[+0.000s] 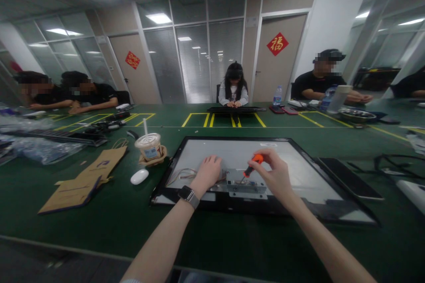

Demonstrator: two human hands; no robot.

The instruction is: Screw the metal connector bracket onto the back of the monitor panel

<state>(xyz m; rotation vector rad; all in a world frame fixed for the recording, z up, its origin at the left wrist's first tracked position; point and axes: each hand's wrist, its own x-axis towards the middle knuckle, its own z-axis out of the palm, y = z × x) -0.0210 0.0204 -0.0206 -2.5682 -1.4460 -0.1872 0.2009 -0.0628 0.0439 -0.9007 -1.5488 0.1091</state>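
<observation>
A flat display panel (239, 147) with a black frame and pale grey back lies on the table. A metal bracket (247, 191) sits near its close edge, with a small board partly visible on it. My right hand (278, 172) grips an orange and black screwdriver (254, 166), its shaft tilted down to the bracket. Whether the tip sits in a screw is too small to tell. My left hand (208, 172), wearing a watch (188, 195) on the wrist, rests on the panel left of the bracket, fingers extended. Thin wires (179, 174) run beside it.
Left of the panel are a lidded drink cup (148, 146) with a straw, a white mouse (139, 177) and brown paper bags (86, 181). A black phone-like slab (350, 177) lies at the right. Across the green table (109, 225) sit several people.
</observation>
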